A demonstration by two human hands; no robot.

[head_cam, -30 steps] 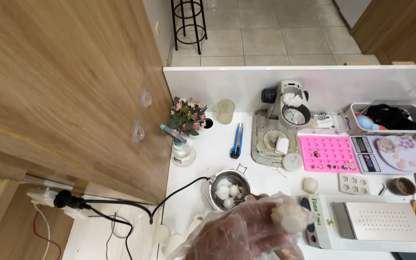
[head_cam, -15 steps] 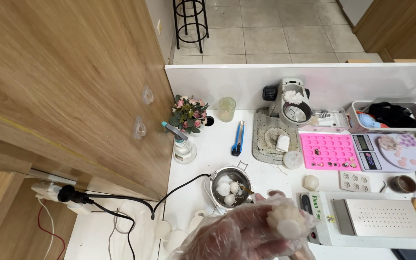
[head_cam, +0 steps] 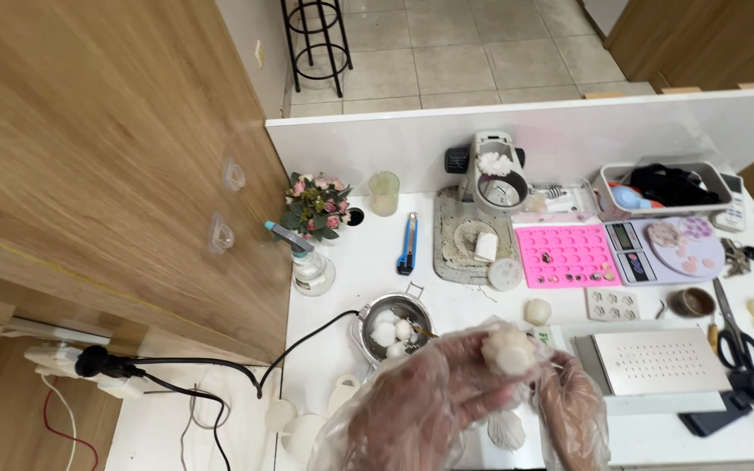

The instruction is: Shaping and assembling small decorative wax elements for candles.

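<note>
A white dough ball [head_cam: 508, 351] is pinched by the gloved left hand [head_cam: 429, 403] and the gloved right hand [head_cam: 573, 408] — fingers curled around it. Just beyond the fingertips, a small metal pot [head_cam: 392, 324] of white balls is seen — touching nothing.

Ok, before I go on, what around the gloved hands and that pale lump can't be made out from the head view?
- Underside of the pale round lump: covered by the left hand in a clear plastic glove and the right hand in a clear plastic glove.
- Both wrists: cut off by the bottom edge.
- Flat pale ridged piece: partly hidden between the hands.
- Bottom of the small steel pot: hidden under white balls.
</note>
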